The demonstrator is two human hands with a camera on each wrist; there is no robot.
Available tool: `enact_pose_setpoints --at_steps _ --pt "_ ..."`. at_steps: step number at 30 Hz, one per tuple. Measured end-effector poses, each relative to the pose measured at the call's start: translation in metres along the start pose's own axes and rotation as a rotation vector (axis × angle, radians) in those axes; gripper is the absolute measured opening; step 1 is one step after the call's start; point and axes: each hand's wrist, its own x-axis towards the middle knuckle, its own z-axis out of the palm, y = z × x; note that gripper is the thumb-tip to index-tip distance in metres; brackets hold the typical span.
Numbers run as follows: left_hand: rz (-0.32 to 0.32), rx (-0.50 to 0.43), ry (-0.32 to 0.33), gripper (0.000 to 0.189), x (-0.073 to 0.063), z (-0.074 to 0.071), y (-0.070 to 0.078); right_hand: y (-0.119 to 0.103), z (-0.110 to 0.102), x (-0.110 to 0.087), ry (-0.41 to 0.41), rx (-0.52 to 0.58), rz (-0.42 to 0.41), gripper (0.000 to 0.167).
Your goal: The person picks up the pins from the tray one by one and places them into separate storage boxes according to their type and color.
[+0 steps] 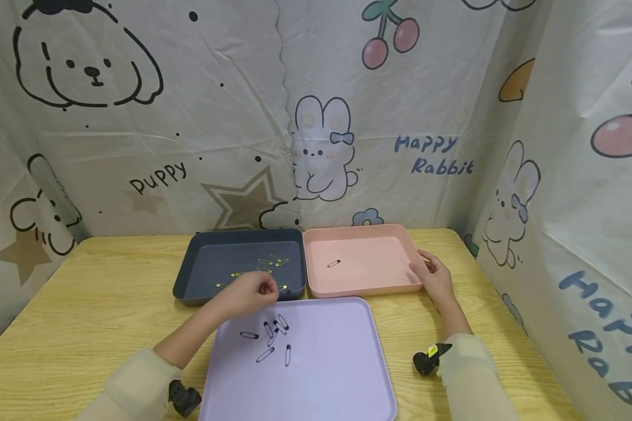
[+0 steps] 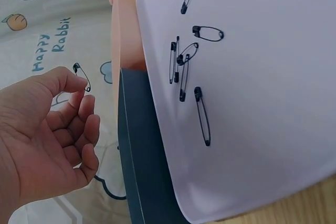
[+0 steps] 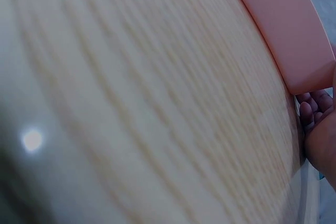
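My left hand [image 1: 250, 294] is over the near edge of the dark grey tray [image 1: 200, 260]. In the left wrist view its thumb and index finger pinch a black-headed safety pin [image 2: 83, 77], the other fingers loosely bent. Several black-headed safety pins [image 1: 249, 335] lie on the lilac tray [image 1: 337, 362], some overlapping. Several yellow safety pins [image 1: 265, 261] lie in the dark grey tray, partly hidden by the left hand. A single dark safety pin [image 1: 334, 264] lies in the pink tray [image 1: 368, 260]. My right hand [image 1: 436, 282] grips the pink tray's right side, fingers curled at its corner.
The dark grey and pink trays stand side by side at the back of the wooden table [image 1: 121, 304], with the lilac tray in front. A printed cloth [image 1: 232, 117] hangs close behind and at the right. Each wrist carries a small black camera [image 1: 426, 361].
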Motion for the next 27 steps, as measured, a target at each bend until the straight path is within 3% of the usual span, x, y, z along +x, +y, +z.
enact_pose_setpoints --at_steps 9,17,21,27 --pt "-0.008 -0.009 -0.007 0.003 0.011 -0.001 0.01 -0.002 0.0 0.0 0.005 -0.022 -0.002 0.058" --pt "-0.019 -0.022 -0.008 0.004 0.023 -0.001 0.018 -0.004 -0.002 -0.005 0.015 -0.012 -0.056 0.057" --pt "0.008 -0.012 -0.001 0.003 0.03 -0.001 0.022 -0.004 -0.001 -0.003 0.002 -0.011 -0.027 0.058" --pt "-0.006 -0.019 -0.005 0.004 0.043 0.0 0.029 -0.003 -0.001 -0.003 0.014 -0.013 -0.062 0.056"
